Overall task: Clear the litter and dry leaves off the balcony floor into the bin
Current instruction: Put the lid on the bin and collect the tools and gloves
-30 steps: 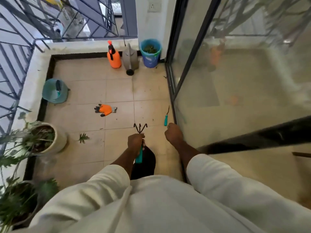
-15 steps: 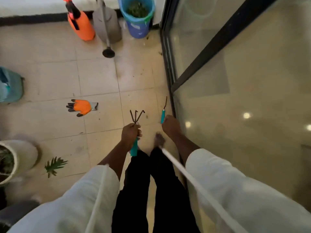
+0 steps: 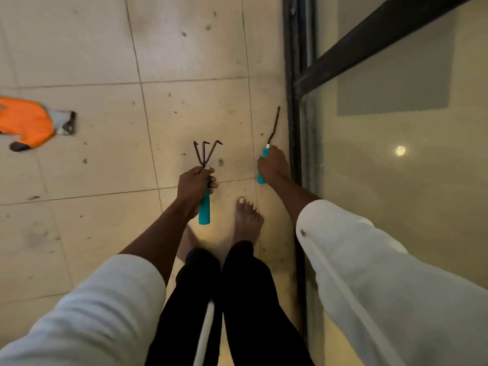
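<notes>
left grip [image 3: 194, 184] clenching claw rake [image 3: 204, 180], right grip [image 3: 272, 167] round weeder handle [image 3: 264, 165]

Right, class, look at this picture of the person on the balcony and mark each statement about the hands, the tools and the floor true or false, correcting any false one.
1. The left hand grips a three-pronged hand rake by its teal handle. True.
2. The right hand is empty, with its fingers spread. False: it grips a thin hooked tool with a teal handle.
3. An orange glove lies on the floor tiles, to the left of both hands. True.
4. The person is wearing shoes. False: a bare foot shows between the arms.
5. The right hand is next to the dark door frame. True.
</notes>
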Tool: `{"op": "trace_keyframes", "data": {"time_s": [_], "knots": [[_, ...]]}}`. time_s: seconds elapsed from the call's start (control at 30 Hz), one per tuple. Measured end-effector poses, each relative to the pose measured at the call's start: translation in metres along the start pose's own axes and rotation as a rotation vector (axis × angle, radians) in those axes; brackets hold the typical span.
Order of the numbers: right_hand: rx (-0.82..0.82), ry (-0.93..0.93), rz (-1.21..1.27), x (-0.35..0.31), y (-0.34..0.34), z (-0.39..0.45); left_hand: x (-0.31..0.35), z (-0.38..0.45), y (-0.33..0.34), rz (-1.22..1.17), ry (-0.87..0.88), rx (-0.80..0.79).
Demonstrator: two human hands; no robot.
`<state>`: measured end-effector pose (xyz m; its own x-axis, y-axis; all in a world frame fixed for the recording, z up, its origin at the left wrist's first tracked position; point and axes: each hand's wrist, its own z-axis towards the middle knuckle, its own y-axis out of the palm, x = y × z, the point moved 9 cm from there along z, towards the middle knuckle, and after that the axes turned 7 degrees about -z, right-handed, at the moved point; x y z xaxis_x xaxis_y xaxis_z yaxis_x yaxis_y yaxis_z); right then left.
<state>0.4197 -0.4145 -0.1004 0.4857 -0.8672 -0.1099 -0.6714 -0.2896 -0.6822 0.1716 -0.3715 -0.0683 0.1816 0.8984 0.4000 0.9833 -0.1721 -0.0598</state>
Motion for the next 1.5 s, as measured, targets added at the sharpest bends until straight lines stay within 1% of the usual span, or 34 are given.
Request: {"op": "trace_keyframes", "data": {"time_s": [0.07,0.1,0.23,0.33,0.43,0.53,0.63,0.73,0.9,0.97,1.07,1.13,1.23,1.37,1.5], "knots": [[0.047,0.077,0.049,0.01,0.026,0.023,-0.01,0.022,0.008,-0.03,-0.003,-0.008],[0.065,0.081,0.034,0.01,0.027,0.027,-0.014,0.031,0.012,-0.047,-0.007,-0.013],[0.036,0.096,0.106,0.016,0.041,0.043,-0.022,0.048,0.019,-0.073,0.0,-0.029],[-0.049,0.167,0.231,0.017,0.041,0.028,-0.017,0.035,0.014,-0.067,-0.015,0.003],[-0.09,0.163,0.374,0.004,0.026,-0.006,0.0,0.001,0.007,-0.075,0.001,0.028],[-0.184,0.115,0.529,-0.03,-0.009,-0.062,0.037,-0.054,-0.003,-0.112,0.026,0.044],[-0.256,0.034,0.626,-0.079,-0.071,-0.143,0.09,-0.135,-0.021,-0.149,0.052,0.067],[-0.305,-0.062,0.646,-0.123,-0.134,-0.22,0.14,-0.214,-0.035,-0.206,0.095,0.07],[-0.384,-0.181,0.653,-0.181,-0.24,-0.356,0.214,-0.363,-0.071,-0.309,0.144,0.128],[-0.424,-0.19,0.692,-0.197,-0.273,-0.403,0.233,-0.415,-0.085,-0.387,0.141,0.152],[-0.41,-0.236,0.655,-0.217,-0.31,-0.45,0.256,-0.475,-0.1,-0.468,0.166,0.177],[-0.403,-0.27,0.619,-0.23,-0.327,-0.475,0.265,-0.502,-0.113,-0.505,0.183,0.2],[-0.404,-0.308,0.572,-0.253,-0.341,-0.498,0.275,-0.522,-0.132,-0.57,0.196,0.233],[-0.402,-0.328,0.503,-0.284,-0.353,-0.51,0.296,-0.525,-0.159,-0.645,0.238,0.297],[-0.435,-0.377,0.448,-0.336,-0.356,-0.512,0.325,-0.513,-0.187,-0.741,0.252,0.336]]}}
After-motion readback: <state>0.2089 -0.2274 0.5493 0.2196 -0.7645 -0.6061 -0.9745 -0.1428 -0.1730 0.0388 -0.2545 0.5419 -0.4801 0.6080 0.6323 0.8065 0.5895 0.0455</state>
